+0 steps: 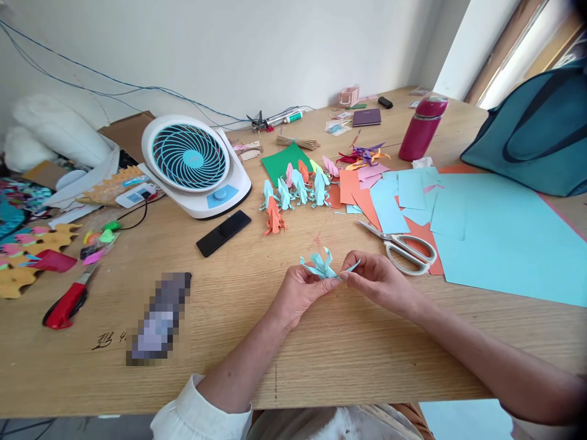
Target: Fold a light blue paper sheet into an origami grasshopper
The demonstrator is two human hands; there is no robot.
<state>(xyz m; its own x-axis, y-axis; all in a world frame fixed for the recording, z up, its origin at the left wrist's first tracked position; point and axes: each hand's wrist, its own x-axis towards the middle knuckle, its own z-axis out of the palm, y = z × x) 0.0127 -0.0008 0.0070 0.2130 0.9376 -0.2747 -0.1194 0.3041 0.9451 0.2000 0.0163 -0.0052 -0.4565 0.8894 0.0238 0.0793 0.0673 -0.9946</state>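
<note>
A light blue folded-paper figure [322, 264] with several pointed, curling strips is held just above the table near its front. My left hand [300, 292] pinches its base between thumb and fingers. On the other side, my right hand [373, 276] grips one of its narrow strips at the fingertips. Beyond my hands stands a group of finished-looking folded-paper figures [300, 188], mostly light blue, with an orange one [274, 216] in front. Grey-handled scissors [408, 252] lie to the right of my right hand, blades partly over cut paper pieces [387, 205].
Large light blue sheets [513, 238] cover the right side, near a teal bag [532, 131] and a magenta flask [422, 129]. A white fan [192, 165] stands back left. A black phone [224, 233], a pixelated object [160, 318] and a red-handled knife [68, 304] lie left.
</note>
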